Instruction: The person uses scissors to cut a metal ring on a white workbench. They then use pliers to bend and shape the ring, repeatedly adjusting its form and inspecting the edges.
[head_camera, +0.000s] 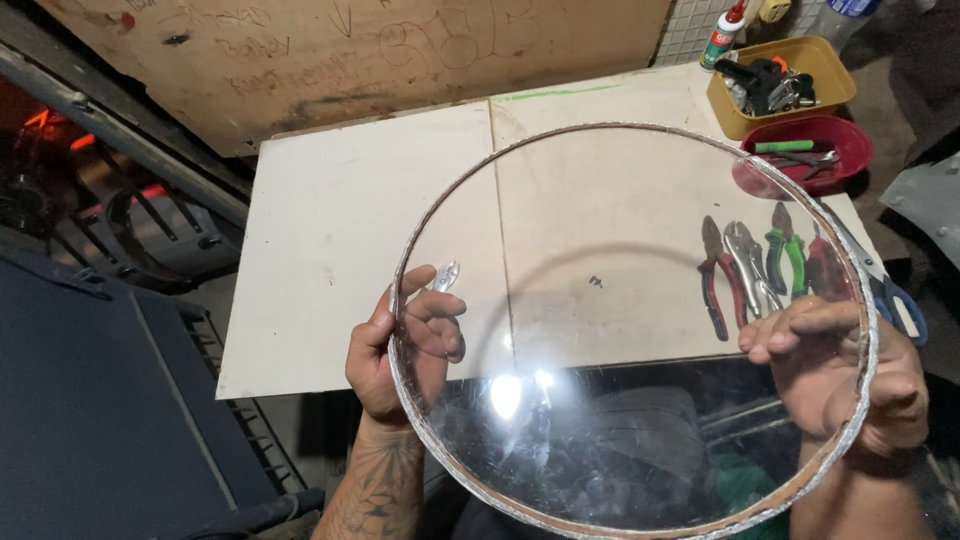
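Observation:
I hold a large round clear disc (600, 250) with a foil-wrapped rim above a pale wooden worktop (330, 240). My left hand (385, 350) grips the disc's left edge, thumb on the near face, fingers behind it, with a small silver piece pinched near the fingertips. My right hand (860, 380) grips the right edge, its fingers seen through the clear material. The disc is tilted towards me and shows light glare near its lower middle.
Several pliers (755, 265) lie in a row on the worktop at right, behind the disc. A yellow tub of tools (780, 85), a red bowl (815, 150) and a glue bottle (722, 35) stand at the back right. Dark metal frames sit at left.

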